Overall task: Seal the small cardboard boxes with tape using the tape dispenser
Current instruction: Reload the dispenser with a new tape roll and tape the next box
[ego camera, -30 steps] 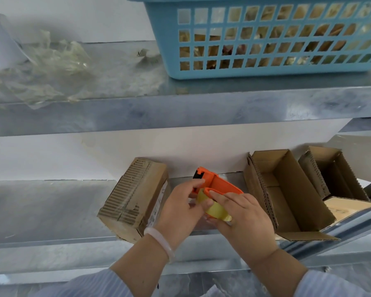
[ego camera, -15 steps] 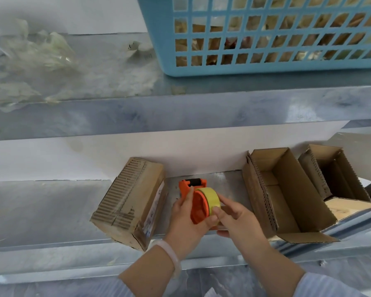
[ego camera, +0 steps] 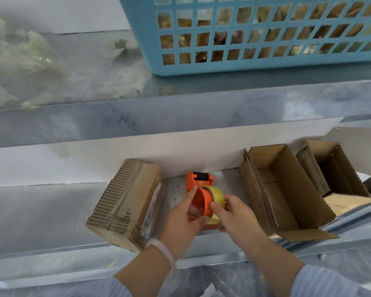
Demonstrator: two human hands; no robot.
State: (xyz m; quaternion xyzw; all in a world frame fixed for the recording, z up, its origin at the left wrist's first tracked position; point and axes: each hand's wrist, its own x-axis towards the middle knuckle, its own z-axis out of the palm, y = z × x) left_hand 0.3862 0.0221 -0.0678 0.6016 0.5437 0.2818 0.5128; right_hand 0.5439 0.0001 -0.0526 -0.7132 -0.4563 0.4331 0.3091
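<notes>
A smooth orange plastic tape dispenser [ego camera: 198,189] carries a glossy, translucent yellowish tape roll [ego camera: 216,195]. The closed cardboard box [ego camera: 126,202] is matt brown, with rough corrugated ridges on its end. The open cardboard box [ego camera: 287,189] is the same matt board. The grey metal shelf [ego camera: 51,211] has a dull, mottled sheen. The blue basket [ego camera: 244,68] is smooth plastic.
</notes>
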